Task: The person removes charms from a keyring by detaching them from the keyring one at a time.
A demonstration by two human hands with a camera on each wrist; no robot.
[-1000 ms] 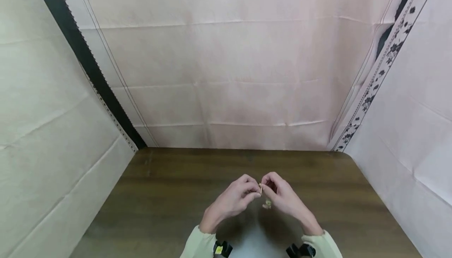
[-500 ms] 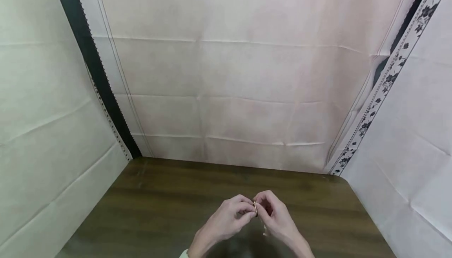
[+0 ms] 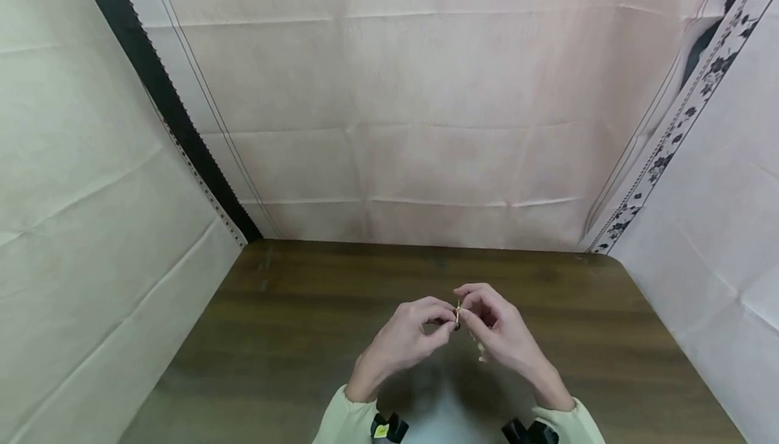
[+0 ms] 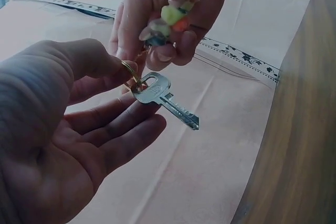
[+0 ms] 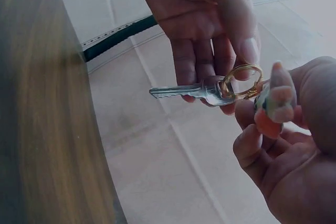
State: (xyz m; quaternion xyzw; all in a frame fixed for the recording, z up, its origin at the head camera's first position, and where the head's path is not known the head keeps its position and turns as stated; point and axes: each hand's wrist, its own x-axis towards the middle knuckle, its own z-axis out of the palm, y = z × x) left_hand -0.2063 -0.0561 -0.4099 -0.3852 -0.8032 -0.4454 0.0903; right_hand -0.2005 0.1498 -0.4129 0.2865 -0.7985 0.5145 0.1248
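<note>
a silver key (image 4: 164, 97) on a gold split ring (image 5: 240, 81) is pinched by the left hand (image 3: 406, 339) above the table (image 3: 292, 322), the charm (image 4: 167, 17) gripped by the right hand (image 3: 502, 332), so the key could easily get dropped if that pinch slips.
</note>
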